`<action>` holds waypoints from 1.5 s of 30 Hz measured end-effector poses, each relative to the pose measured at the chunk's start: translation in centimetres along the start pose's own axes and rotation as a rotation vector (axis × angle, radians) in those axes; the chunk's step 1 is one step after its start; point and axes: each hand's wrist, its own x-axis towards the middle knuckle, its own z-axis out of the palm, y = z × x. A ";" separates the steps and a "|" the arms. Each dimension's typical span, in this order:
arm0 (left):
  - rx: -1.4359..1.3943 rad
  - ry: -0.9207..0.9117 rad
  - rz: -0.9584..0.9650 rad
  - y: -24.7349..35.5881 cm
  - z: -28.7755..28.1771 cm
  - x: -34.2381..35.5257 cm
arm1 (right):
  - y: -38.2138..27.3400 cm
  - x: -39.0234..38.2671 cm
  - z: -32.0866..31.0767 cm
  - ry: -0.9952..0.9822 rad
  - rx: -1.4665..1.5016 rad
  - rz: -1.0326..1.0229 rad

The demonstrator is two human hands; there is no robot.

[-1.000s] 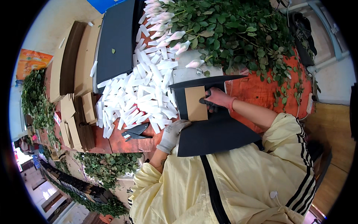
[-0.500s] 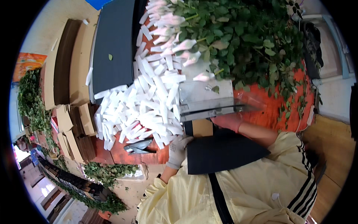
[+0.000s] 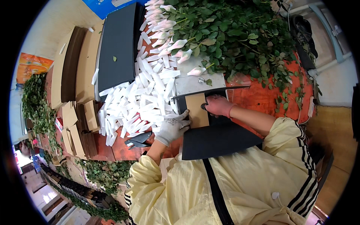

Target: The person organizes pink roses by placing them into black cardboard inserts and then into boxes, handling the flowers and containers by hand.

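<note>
A black sheet (image 3: 221, 140) lies before me at the table edge, its near part hanging over my lap. On its far part rests a small brown cardboard piece (image 3: 197, 110). My left hand (image 3: 170, 129), in a pale grey glove, has fingers and thumb spread, their tips touching the left side of the cardboard and sheet. My right hand (image 3: 220, 106), in a pink glove, is closed at the right side of the cardboard on dark material that looks like the black sheet; its fingertips are partly hidden. Just beyond lies a grey metal plate (image 3: 195, 84).
White mesh sleeves (image 3: 140, 99) lie heaped at the left, with a black tool (image 3: 138, 140) near. Sleeved roses with leafy stems (image 3: 240, 37) fill the far right. Black sheets (image 3: 117, 48), tall cardboard (image 3: 87, 67) and small cardboard pieces (image 3: 80, 131) stand left.
Both hands have moved away from my body with the black sheet, which now reaches the metal plate. More of the cardboard shows. My left fingers have spread out.
</note>
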 end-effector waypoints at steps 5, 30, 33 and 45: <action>0.193 0.050 -0.005 1.5 -0.2 0.3 | 0.1 1.0 0.6 0.027 -0.228 -0.040; -0.085 0.330 -0.409 -1.4 -4.6 4.5 | 0.0 0.0 1.5 0.228 -0.233 -0.001; -0.069 0.383 -0.327 -2.7 -3.7 4.4 | -0.5 -0.1 1.4 0.194 -0.208 0.017; -0.119 0.336 -0.385 1.7 -6.2 0.5 | -0.6 0.0 1.2 0.182 -0.264 -0.022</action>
